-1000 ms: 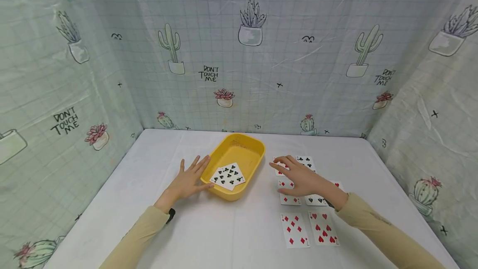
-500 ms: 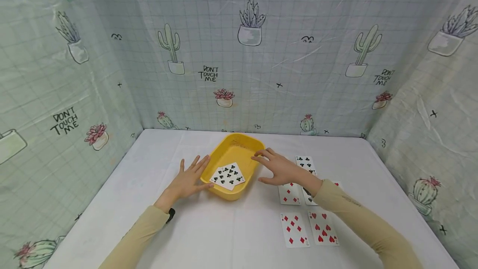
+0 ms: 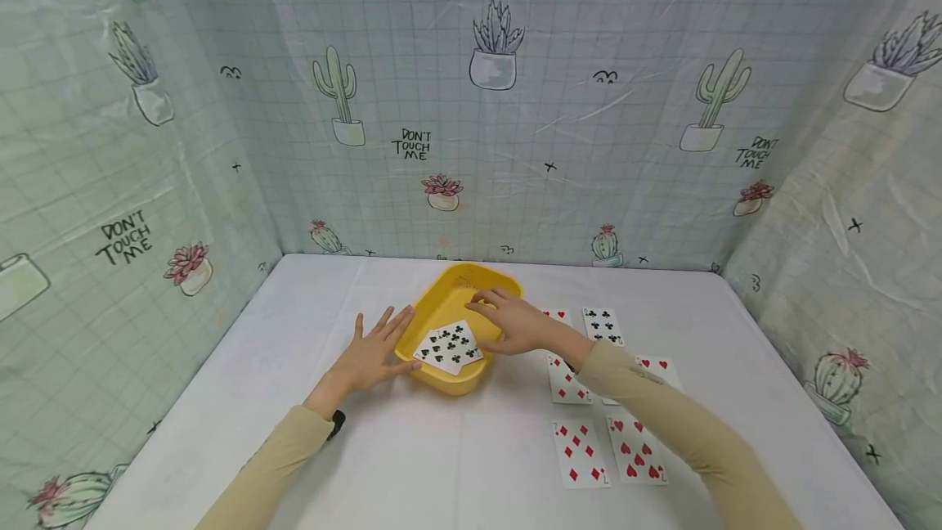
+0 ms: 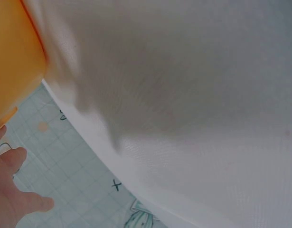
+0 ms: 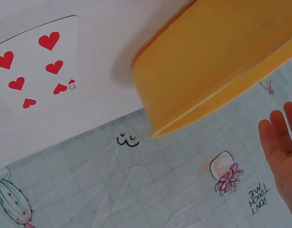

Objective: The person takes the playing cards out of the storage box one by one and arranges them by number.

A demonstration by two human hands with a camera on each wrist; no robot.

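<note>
A yellow plastic tub (image 3: 447, 384) stands mid-table with overlapping playing cards (image 3: 455, 343) in its near end, black clubs and spades facing up. My left hand (image 3: 368, 360) rests on the tub's left rim, fingers spread. Over the tub's right rim reaches my right hand (image 3: 513, 325), its fingers loosely bent above the inside and its thumb near the cards. Nothing shows between those fingers; in the right wrist view, the fingers (image 5: 281, 137) look extended beyond the tub wall.
Face-up cards lie in two columns right of the tub, including a six of hearts (image 5: 36, 66), a black club card (image 3: 602, 325), a seven of diamonds (image 3: 581, 453) and a seven of hearts (image 3: 637, 450). My right sleeve (image 3: 655, 399) covers part of them. A patterned cloth (image 3: 545, 121) hangs behind the table.
My right hand has moved left from above the table cards to over the tub, uncovering part of the upper-left heart card. The left hand, tub and cards stay put.
</note>
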